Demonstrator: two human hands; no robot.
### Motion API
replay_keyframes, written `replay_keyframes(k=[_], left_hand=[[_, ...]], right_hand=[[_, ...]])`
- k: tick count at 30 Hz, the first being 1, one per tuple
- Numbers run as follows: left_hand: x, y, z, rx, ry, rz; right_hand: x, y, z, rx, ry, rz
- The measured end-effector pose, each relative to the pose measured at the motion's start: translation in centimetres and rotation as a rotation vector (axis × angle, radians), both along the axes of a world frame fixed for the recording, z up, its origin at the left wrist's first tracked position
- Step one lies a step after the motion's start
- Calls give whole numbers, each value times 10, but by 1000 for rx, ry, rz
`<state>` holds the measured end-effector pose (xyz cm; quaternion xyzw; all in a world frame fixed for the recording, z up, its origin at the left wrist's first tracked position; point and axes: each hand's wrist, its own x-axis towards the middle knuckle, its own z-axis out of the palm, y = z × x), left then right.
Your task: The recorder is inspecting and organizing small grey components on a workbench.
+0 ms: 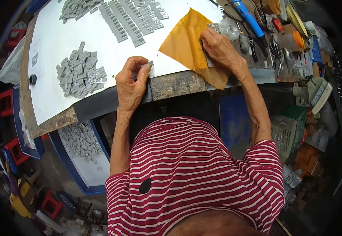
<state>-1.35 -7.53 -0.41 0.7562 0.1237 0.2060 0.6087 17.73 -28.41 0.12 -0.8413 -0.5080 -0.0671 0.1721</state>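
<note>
My left hand (131,80) pinches a small grey plastic part (150,63) at the front edge of the white sheet (53,47) that covers the workbench. A loose heap of the same grey parts (80,74) lies to its left. Rows of lined-up grey parts (131,17) sit further back. My right hand (218,47) rests on a yellow-orange bag (184,41), fingers curled at the edge of a clear bag of small metal pieces (224,27). What the right fingers grip is hidden.
Tools crowd the bench's right end: a blue-handled tool (249,17), scissors (275,49), an orange-lidded container (292,39). A blue tray of grey parts (82,157) sits below the bench at left. Red and blue crates (6,104) line the left side.
</note>
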Motion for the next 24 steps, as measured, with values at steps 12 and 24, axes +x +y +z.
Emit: replay_keyframes(k=[12, 24], left_hand=[[2, 0, 0, -9, -4, 3], [-3, -1, 0, -104, -1, 30]], right_hand=[[1, 1, 0, 18, -47, -3], [-25, 1, 29, 612, 1386, -273]])
